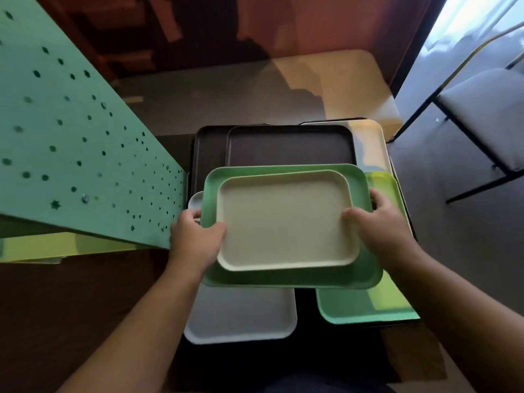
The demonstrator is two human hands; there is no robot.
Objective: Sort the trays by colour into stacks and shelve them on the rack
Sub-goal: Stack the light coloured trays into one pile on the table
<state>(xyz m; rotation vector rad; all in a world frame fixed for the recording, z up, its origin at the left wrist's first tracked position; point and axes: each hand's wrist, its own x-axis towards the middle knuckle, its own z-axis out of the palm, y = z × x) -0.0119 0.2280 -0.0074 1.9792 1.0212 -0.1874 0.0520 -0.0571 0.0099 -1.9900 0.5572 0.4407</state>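
Grip: your left hand [195, 236] and right hand [380, 219] each clamped a short edge of the cream tray [283, 219], nested in the green tray [360, 182].
Room: the mint pegboard panel [71, 131] stood just left.
Below: grey tray [241, 316], brown trays [289, 146] on the table [241, 95].

No readable text, label or number anywhere.

Cream tray [283, 222] nested in green tray [360, 191], level, above black [289, 146], grey [241, 316], green [368, 307] trays.
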